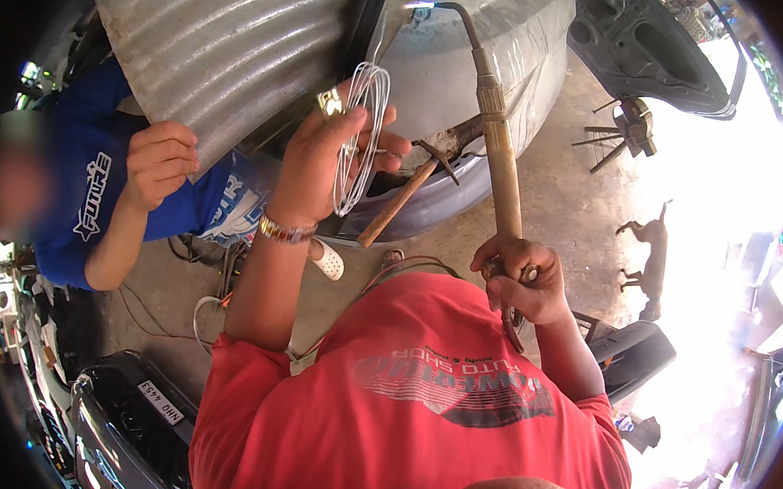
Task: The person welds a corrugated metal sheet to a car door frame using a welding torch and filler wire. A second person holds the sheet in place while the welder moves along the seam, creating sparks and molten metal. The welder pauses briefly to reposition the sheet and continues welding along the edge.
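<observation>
- Here's the grey car body (536,38), corrugated sheet (240,49) at its left edge, steadied by a co-worker's hand (161,163); whether they're fixed together can't be told.
- The torch (499,150) is already lit, fingers of the right hand (528,282) clenched around its lower end.
- And the wire coil (365,157), pinched in the left hand's (320,151) fingers, seems yet to be used.

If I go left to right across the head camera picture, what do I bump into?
Other person's hand → wristband → wire coil → torch → dog.
</observation>
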Demonstrator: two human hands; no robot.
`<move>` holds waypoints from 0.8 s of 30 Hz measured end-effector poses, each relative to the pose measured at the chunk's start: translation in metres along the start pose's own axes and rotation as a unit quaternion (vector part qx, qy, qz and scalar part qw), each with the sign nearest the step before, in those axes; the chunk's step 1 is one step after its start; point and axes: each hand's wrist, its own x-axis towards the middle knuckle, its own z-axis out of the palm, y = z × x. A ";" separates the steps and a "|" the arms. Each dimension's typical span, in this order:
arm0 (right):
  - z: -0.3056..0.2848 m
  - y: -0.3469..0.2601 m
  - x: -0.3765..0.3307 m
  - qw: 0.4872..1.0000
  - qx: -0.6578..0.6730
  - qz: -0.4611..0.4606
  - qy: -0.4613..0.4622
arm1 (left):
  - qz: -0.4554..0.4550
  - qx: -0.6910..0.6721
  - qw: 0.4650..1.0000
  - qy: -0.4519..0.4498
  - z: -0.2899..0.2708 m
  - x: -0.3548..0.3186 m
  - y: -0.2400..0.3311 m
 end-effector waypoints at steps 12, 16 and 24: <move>0.015 -0.001 0.017 0.998 -0.020 0.044 0.037 | -0.003 -0.022 0.999 -0.030 -0.004 0.039 -0.014; 0.017 -0.004 0.019 0.997 -0.023 0.053 0.048 | -0.001 0.006 0.999 -0.034 -0.004 0.041 -0.012; 0.015 0.001 0.017 0.998 -0.036 0.030 0.033 | 0.010 0.015 1.000 -0.024 -0.005 0.039 -0.014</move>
